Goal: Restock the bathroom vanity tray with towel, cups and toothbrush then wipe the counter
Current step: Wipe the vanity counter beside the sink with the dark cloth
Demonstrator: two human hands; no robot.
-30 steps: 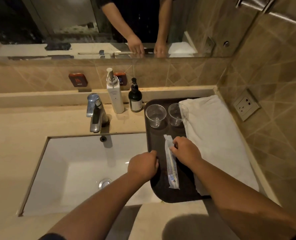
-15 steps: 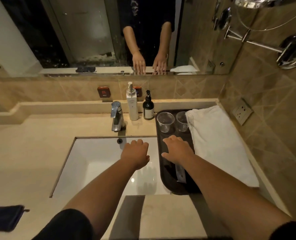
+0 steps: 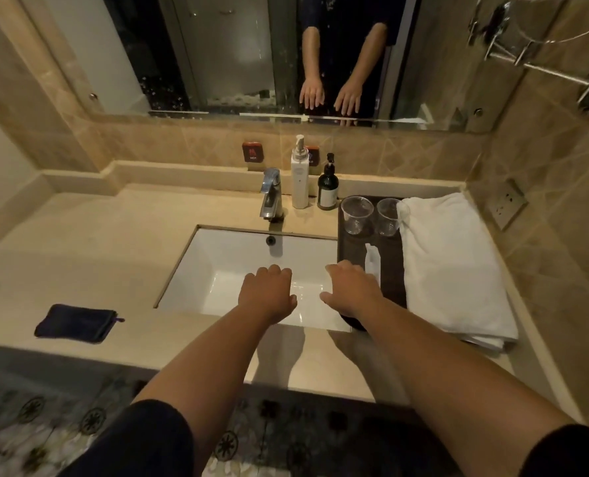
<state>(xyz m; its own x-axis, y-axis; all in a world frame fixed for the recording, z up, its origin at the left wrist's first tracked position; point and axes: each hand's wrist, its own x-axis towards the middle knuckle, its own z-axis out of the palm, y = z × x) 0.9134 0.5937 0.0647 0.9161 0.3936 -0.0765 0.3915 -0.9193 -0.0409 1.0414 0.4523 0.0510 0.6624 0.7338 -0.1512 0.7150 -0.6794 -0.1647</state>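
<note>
A dark tray [image 3: 391,256] lies on the counter right of the sink. On it stand two clear cups [image 3: 356,215] [image 3: 387,216], and a folded white towel [image 3: 451,266] covers its right side. A wrapped toothbrush [image 3: 372,261] lies down the tray's middle, its near end hidden by my right hand [image 3: 349,290]. That hand hovers palm down over the tray's left edge, fingers apart, holding nothing. My left hand [image 3: 269,292] hangs over the white sink [image 3: 224,266], fingers loosely curled and empty. A dark blue cloth [image 3: 76,323] lies on the counter at the left.
A chrome tap [image 3: 271,197], a white pump bottle [image 3: 300,177] and a dark pump bottle [image 3: 328,187] stand behind the sink. A wall socket [image 3: 506,203] sits on the right wall. A mirror spans the back wall. Beige counter [image 3: 97,242] stretches left of the sink.
Both hands have drawn back from the tray and toothbrush toward the sink's front. The view has pulled back, and the blue cloth at the left is now in sight.
</note>
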